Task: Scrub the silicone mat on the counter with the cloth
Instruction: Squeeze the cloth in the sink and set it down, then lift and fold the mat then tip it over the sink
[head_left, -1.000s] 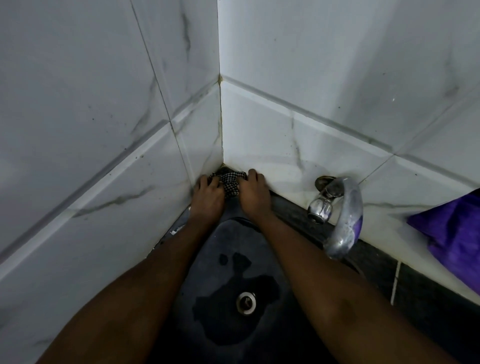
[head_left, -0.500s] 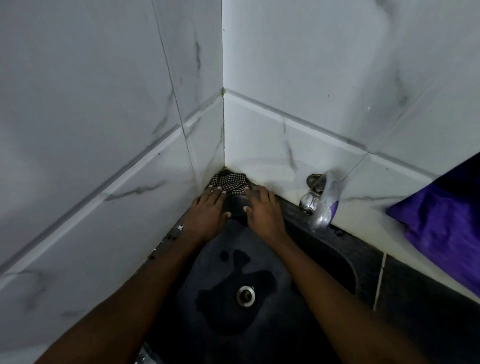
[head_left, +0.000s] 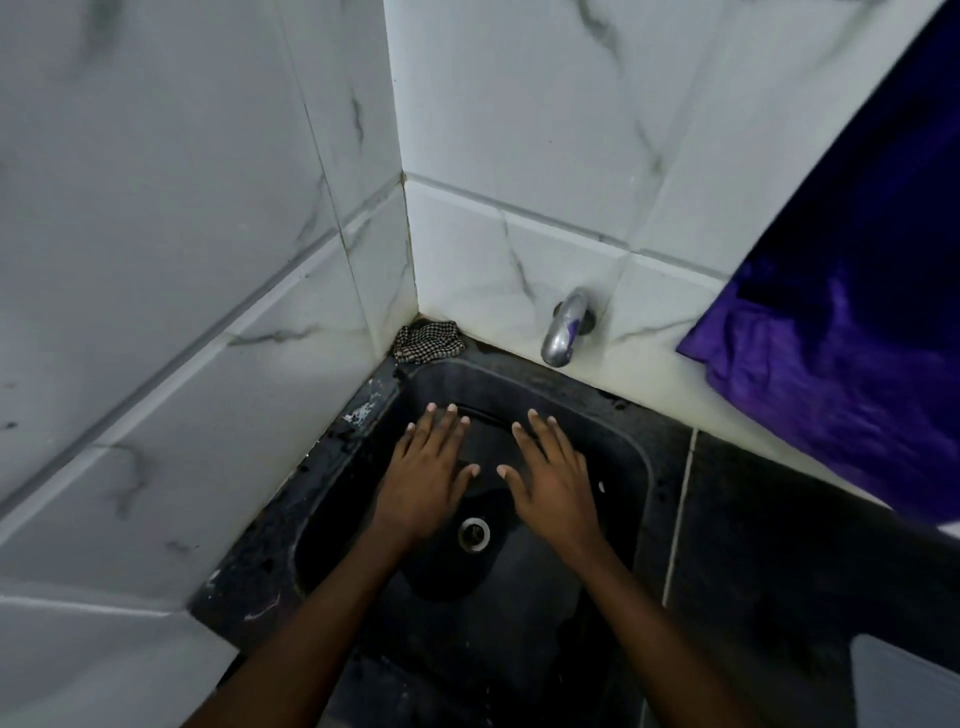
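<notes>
A small black-and-white checked cloth (head_left: 427, 341) lies bunched in the far corner where the two tiled walls meet, on the sink's rim. My left hand (head_left: 426, 475) and my right hand (head_left: 553, 478) hover side by side over the black sink basin (head_left: 613, 452), palms down, fingers spread, holding nothing. Both hands are well short of the cloth. A grey flat surface (head_left: 904, 686) shows at the bottom right corner; whether it is the silicone mat is unclear.
A chrome tap (head_left: 563, 332) juts from the back wall, right of the cloth. The drain (head_left: 474, 534) sits between my wrists. A purple fabric (head_left: 852, 353) hangs at the right over the dark counter (head_left: 779, 545). White marble tiles close in left and behind.
Both hands have let go of the cloth and drawn back from the corner toward me, over the basin. The cloth stays in the corner. The view has tilted down and back.
</notes>
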